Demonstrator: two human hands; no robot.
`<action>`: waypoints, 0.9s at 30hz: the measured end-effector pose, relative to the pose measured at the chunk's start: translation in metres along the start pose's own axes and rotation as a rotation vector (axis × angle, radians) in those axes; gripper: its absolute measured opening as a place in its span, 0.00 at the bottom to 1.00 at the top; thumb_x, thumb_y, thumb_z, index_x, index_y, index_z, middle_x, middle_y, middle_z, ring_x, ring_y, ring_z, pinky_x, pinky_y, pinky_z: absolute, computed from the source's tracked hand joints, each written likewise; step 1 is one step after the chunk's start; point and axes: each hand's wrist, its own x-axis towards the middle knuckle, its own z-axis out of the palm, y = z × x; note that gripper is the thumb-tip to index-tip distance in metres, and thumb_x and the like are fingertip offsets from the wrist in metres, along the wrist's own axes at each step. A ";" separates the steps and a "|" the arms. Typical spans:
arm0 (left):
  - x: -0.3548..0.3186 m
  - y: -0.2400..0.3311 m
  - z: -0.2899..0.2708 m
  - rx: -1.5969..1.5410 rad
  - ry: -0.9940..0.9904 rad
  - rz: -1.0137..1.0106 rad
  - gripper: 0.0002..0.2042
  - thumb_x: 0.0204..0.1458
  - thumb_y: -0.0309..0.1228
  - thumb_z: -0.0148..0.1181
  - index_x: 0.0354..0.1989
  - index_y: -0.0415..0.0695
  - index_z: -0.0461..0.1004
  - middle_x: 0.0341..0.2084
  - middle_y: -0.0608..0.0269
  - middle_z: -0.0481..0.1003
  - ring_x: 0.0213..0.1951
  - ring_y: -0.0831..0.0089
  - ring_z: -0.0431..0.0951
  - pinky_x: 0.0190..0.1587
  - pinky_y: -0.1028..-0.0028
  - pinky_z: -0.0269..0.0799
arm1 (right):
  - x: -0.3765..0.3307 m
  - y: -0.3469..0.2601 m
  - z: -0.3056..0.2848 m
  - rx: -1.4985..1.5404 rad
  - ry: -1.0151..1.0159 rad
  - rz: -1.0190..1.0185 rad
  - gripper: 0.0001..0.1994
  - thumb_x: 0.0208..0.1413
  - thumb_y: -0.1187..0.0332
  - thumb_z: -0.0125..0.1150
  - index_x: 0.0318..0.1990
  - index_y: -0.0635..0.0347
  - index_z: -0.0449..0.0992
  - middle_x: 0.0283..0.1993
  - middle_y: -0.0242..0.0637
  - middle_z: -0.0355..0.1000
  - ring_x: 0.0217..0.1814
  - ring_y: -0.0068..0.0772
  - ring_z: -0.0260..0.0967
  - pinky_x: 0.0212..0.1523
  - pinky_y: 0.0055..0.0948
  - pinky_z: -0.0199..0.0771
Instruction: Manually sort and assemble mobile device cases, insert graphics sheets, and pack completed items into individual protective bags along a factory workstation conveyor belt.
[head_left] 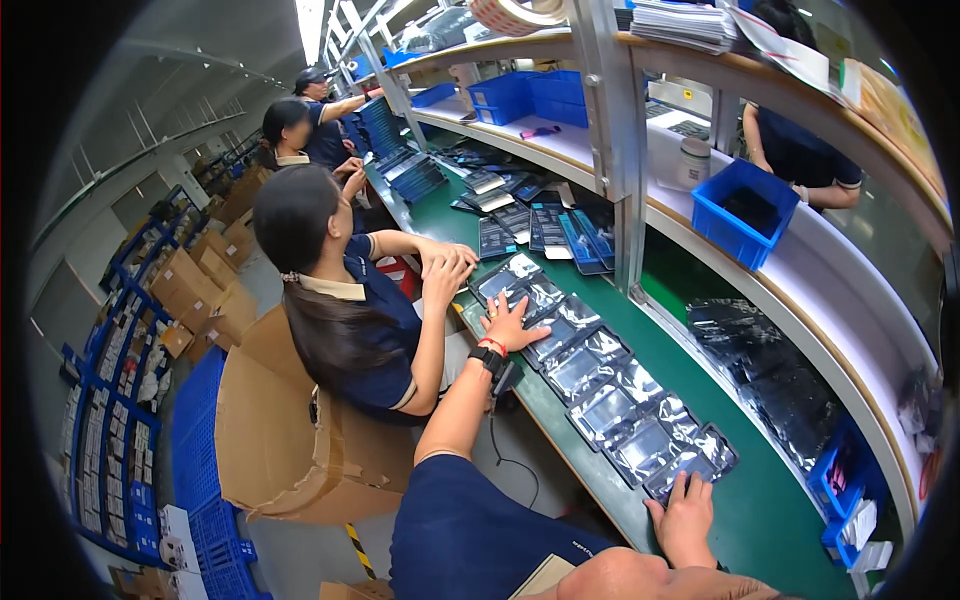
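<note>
Green bench (775,525): trays (608,412) (glossy) beneath left hand (508,326) and right fingertips (694,485).

- Shiny black trays (603,405), rowed along green desk (775,510)
- Left hand (511,325), spread on trays
- Right hand (687,515), at row's near end
- Blue bin (722,228), on shelf (845,305)

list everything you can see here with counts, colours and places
workbench: one, green, in front
trays: several overlapping, black under clear film, row on workbench
packages: many, dark and blue, far on workbench
shelves: two levels, white and wood, above workbench
glossy bags: pile, black, below shelves
bins: at least five, blue, shelves and right end
jar: one, white, lower shelf
cartons: several, brown, left
racks: several, blue, left background
co-workers: at least four, navy shirts, left and across
wristband: one, black, left wrist
left grip: one, bare, spread on trays
right grip: one, bare, on nearest tray
</note>
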 end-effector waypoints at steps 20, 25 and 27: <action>-0.134 0.215 0.011 -1.201 0.402 0.734 0.07 0.51 0.28 0.58 0.34 0.38 0.75 0.43 0.55 0.71 0.38 0.72 0.74 0.37 0.76 0.72 | 0.072 -0.056 0.001 1.534 0.050 -0.043 0.38 0.41 0.67 0.71 0.59 0.68 0.55 0.53 0.48 0.65 0.54 0.35 0.63 0.52 0.34 0.66; -0.162 0.245 0.012 -1.059 0.487 0.806 0.05 0.50 0.27 0.59 0.32 0.38 0.75 0.41 0.54 0.71 0.40 0.69 0.73 0.40 0.75 0.69 | 0.055 -0.047 -0.009 1.614 0.068 0.070 0.22 0.42 0.72 0.70 0.45 0.68 0.68 0.40 0.38 0.72 0.43 0.24 0.69 0.44 0.22 0.70; -0.164 0.251 0.011 -0.848 0.773 0.864 0.05 0.45 0.25 0.61 0.29 0.38 0.75 0.39 0.51 0.72 0.39 0.60 0.73 0.41 0.69 0.69 | 0.048 -0.046 -0.009 1.587 0.105 0.139 0.16 0.44 0.73 0.68 0.40 0.67 0.71 0.35 0.34 0.73 0.36 0.21 0.70 0.38 0.19 0.72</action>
